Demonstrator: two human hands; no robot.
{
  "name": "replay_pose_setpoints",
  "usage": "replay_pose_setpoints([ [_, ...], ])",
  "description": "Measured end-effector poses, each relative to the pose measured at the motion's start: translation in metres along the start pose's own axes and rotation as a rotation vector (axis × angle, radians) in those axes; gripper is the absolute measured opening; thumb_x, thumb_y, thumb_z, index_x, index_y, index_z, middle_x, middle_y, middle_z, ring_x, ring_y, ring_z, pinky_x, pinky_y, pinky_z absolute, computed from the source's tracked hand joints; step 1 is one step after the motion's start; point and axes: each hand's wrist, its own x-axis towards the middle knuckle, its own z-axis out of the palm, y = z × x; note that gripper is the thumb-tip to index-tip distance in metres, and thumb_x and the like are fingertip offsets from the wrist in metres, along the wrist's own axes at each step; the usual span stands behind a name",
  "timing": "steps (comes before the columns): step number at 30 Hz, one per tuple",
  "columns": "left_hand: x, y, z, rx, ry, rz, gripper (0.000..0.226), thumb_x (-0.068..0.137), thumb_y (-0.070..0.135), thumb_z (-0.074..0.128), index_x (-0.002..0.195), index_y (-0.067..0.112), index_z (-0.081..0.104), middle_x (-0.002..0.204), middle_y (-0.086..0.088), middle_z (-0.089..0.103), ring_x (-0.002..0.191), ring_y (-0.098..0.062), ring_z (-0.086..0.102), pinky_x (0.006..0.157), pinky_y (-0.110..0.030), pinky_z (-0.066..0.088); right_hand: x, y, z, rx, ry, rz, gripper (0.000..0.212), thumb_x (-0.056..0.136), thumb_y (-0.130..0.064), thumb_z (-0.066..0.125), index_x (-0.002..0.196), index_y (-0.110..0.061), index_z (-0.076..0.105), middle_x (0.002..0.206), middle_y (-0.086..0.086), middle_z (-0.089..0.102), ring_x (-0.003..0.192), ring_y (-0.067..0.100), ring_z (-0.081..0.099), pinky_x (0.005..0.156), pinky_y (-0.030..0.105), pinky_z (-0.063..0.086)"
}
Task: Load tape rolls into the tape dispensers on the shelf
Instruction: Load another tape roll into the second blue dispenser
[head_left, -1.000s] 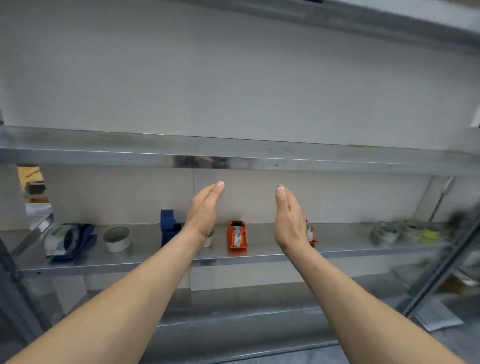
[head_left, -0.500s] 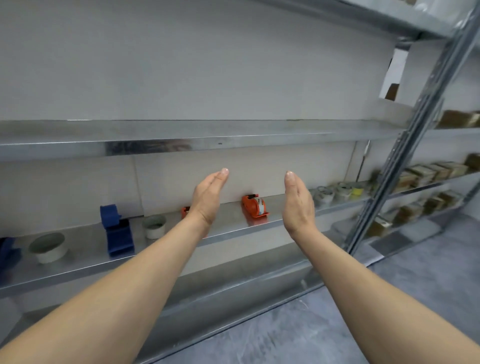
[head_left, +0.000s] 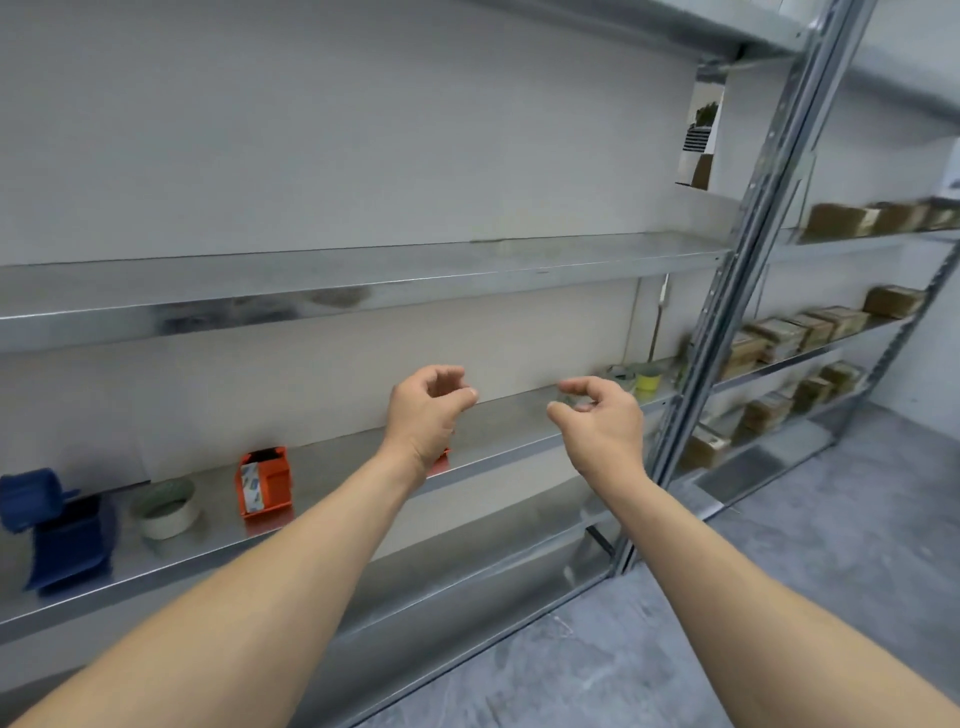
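My left hand (head_left: 427, 415) and my right hand (head_left: 605, 423) hang in the air in front of the middle shelf (head_left: 509, 421), fingers loosely curled, holding nothing. On that shelf at the left stand a blue tape dispenser (head_left: 65, 535), a white tape roll (head_left: 166, 508) and an orange tape dispenser (head_left: 263, 482) with tape in it. A second orange dispenser (head_left: 443, 456) is almost wholly hidden behind my left wrist. Several tape rolls (head_left: 623, 375), one of them yellow (head_left: 648, 380), sit blurred at the shelf's far right end.
A metal upright post (head_left: 727, 312) closes off this shelf bay on the right. Beyond it, shelves carry several brown boxes (head_left: 779, 335). An upper shelf (head_left: 363, 280) runs above my hands, a lower shelf (head_left: 467, 566) below. Grey floor (head_left: 779, 597) lies at the lower right.
The view has swung to the right along the shelf. Both hands went from flat, straight fingers with palms facing each other to loosely curled fingers.
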Motion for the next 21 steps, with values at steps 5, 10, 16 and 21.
replay_pose_setpoints([
  [5,0.028,-0.003,0.069,0.012,0.007,-0.020,0.010,0.084,0.009,0.069,0.090,0.016,0.072,0.133,-0.002,0.057,0.117,-0.017,0.056,0.103,-0.039,0.039,0.059,0.033,-0.043,-0.034,0.010,-0.032,0.024,0.077,-0.011,0.070,0.093,-0.030,0.071,0.092,-0.004,0.064,0.075,0.008,0.058,0.076,0.028,0.051],
  [10,0.054,-0.009,0.128,0.011,0.011,-0.018,0.042,0.086,0.014,0.067,0.128,0.018,0.062,0.139,-0.010,0.054,0.133,-0.022,0.046,0.110,-0.045,0.037,0.109,0.059,-0.081,-0.005,-0.005,-0.056,0.033,0.079,-0.010,0.071,0.109,-0.023,0.072,0.115,-0.006,0.066,0.104,0.008,0.061,0.096,0.031,0.050],
  [16,0.088,-0.021,0.181,-0.004,-0.006,-0.061,0.082,0.067,0.041,0.066,0.145,0.028,0.045,0.146,0.007,0.046,0.133,-0.018,0.045,0.111,-0.050,0.036,0.158,0.093,-0.108,0.026,-0.046,-0.044,0.057,0.084,-0.025,0.071,0.139,-0.027,0.056,0.143,-0.006,0.055,0.133,0.012,0.047,0.114,0.037,0.039],
  [21,0.132,-0.041,0.212,-0.025,-0.012,-0.080,0.076,0.067,0.042,0.065,0.141,0.027,0.050,0.135,0.009,0.051,0.130,-0.016,0.046,0.110,-0.048,0.037,0.203,0.122,-0.103,0.069,-0.053,-0.035,0.056,0.090,-0.039,0.065,0.143,-0.028,0.050,0.147,-0.007,0.051,0.136,0.011,0.045,0.116,0.042,0.037],
])
